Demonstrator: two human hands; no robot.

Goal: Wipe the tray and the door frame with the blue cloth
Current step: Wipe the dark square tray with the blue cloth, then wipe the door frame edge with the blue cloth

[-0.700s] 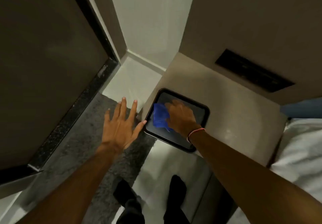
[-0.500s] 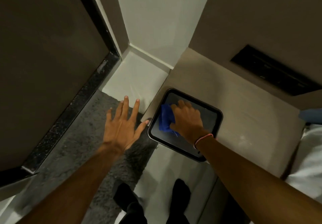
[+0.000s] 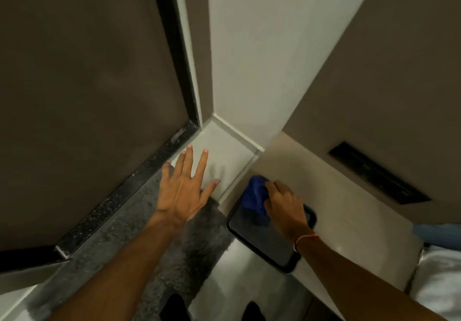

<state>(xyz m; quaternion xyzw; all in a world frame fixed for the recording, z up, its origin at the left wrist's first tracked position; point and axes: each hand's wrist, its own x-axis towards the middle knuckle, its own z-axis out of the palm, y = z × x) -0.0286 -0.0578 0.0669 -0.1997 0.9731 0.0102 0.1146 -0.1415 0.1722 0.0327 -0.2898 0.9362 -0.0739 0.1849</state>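
Note:
A black square tray point(image 3: 252, 233) with rounded corners lies on the corner of a beige side table point(image 3: 349, 223). My right hand point(image 3: 284, 204) presses a bunched blue cloth point(image 3: 255, 199) onto the tray's far left part. My left hand point(image 3: 183, 187) hovers with fingers spread, holding nothing, over the floor left of the tray. The door frame point(image 3: 179, 46) is a black strip running up beside the brown door point(image 3: 82, 83), left of the white wall.
A black stone threshold point(image 3: 119, 196) runs along the door's foot. A dark grey mat point(image 3: 154, 258) covers the floor under my left arm. White bedding point(image 3: 439, 278) lies at the right edge. A dark slot point(image 3: 379, 173) is set in the brown panel behind the table.
The view has tilted up, showing more door and wall. My right hand slid the cloth toward the tray's far left corner. My left hand stays spread and has risen in the frame.

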